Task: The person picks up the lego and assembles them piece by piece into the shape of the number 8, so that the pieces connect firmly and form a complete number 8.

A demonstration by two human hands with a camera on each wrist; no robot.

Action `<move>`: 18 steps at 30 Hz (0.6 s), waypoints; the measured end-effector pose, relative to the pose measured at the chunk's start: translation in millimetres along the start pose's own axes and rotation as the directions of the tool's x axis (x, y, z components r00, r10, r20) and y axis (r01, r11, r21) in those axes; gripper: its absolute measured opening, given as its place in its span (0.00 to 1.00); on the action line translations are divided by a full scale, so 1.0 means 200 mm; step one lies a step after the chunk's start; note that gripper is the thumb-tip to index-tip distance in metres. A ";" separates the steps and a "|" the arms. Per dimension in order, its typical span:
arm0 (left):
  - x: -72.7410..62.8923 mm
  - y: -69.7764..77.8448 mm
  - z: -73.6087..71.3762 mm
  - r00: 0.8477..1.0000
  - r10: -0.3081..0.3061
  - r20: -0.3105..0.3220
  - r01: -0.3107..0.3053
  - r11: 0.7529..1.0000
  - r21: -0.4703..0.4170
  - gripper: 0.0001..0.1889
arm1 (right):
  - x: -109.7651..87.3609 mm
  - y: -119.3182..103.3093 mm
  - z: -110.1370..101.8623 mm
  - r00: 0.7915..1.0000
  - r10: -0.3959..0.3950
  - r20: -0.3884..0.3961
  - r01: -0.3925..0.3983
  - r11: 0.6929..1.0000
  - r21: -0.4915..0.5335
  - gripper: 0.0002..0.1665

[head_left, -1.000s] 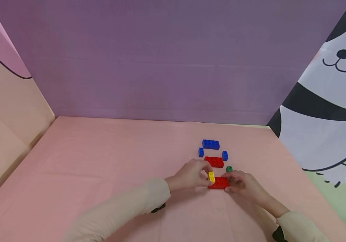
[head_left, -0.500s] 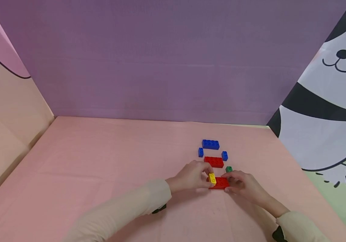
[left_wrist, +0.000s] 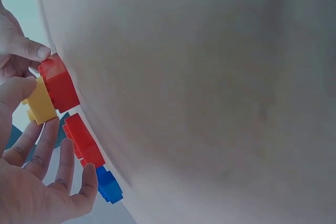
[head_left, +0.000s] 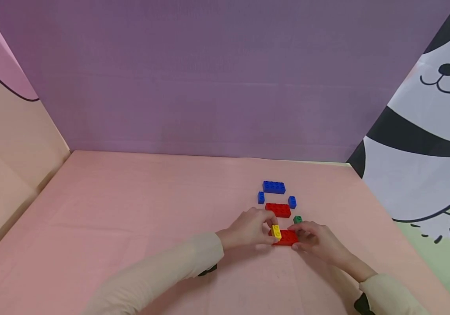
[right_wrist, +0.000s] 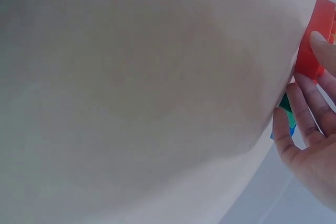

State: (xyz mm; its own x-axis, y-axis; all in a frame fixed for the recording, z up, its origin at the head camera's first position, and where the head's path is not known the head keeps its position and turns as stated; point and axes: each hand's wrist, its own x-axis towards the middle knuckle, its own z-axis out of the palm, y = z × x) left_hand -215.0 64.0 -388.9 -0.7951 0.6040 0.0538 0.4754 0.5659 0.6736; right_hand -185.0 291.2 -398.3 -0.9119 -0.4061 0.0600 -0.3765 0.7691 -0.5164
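Observation:
My left hand [head_left: 250, 227] pinches a small yellow brick [head_left: 275, 232] between thumb and fingers. The yellow brick sits across the left end of the nearer red brick [head_left: 288, 237], against its studs in the left wrist view; whether it is fully seated I cannot tell. At the red brick's right end, my right hand [head_left: 319, 243] grips it, with the thumb [right_wrist: 318, 41] on its near side and fingers at its far side. A small green brick [head_left: 297, 219] lies just beyond the right fingertips, partly hidden by them in the right wrist view.
Farther back on the pink table cover [head_left: 150, 210] lie another red brick [head_left: 278, 210], two small blue bricks, one left [head_left: 261, 197] and one right [head_left: 292, 202], and a long blue brick [head_left: 274, 187]. A purple panel [head_left: 209, 87] stands behind the table.
My left hand has moved slightly right and down, bringing the yellow brick from the red brick's left edge onto its left end. The right hand has stayed at the red brick.

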 end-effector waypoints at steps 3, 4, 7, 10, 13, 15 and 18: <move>0.00 0.00 0.00 1.000 -0.006 0.000 0.006 1.000 -0.011 0.14 | 0.00 0.00 0.00 1.000 -0.011 0.010 0.011 1.000 0.001 0.25; 0.00 0.00 0.00 1.000 -0.009 0.000 0.009 1.000 -0.016 0.14 | 0.00 0.00 0.00 1.000 -0.016 0.012 0.016 1.000 0.002 0.25; 0.00 0.00 0.00 1.000 -0.015 0.001 0.015 1.000 -0.028 0.14 | 0.00 0.01 0.00 1.000 -0.027 0.010 0.027 1.000 0.000 0.25; 0.01 -0.01 0.01 1.000 -0.017 0.000 0.017 0.999 -0.032 0.13 | 0.00 0.01 0.00 1.000 -0.029 0.006 0.029 1.000 0.004 0.25; 0.01 -0.01 0.01 1.000 -0.019 -0.002 0.019 0.999 -0.040 0.13 | 0.00 0.01 0.00 1.000 -0.023 0.001 0.023 1.000 0.011 0.25; 0.01 -0.02 0.01 1.000 -0.022 -0.004 0.021 0.999 -0.047 0.13 | 0.00 0.01 0.00 1.000 -0.018 0.000 0.018 1.000 0.014 0.24; 0.01 -0.02 0.01 1.000 -0.024 -0.009 0.024 0.998 -0.049 0.13 | 0.00 0.01 0.00 1.000 -0.013 -0.002 0.013 1.000 0.015 0.24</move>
State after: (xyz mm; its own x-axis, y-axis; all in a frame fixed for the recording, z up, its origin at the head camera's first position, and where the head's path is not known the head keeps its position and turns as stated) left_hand -216.8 64.4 -393.3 -0.8098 0.5850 0.0439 0.4370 0.5517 0.7103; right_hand -185.8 293.2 -399.8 -0.9071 -0.4152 0.0688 -0.3861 0.7559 -0.5287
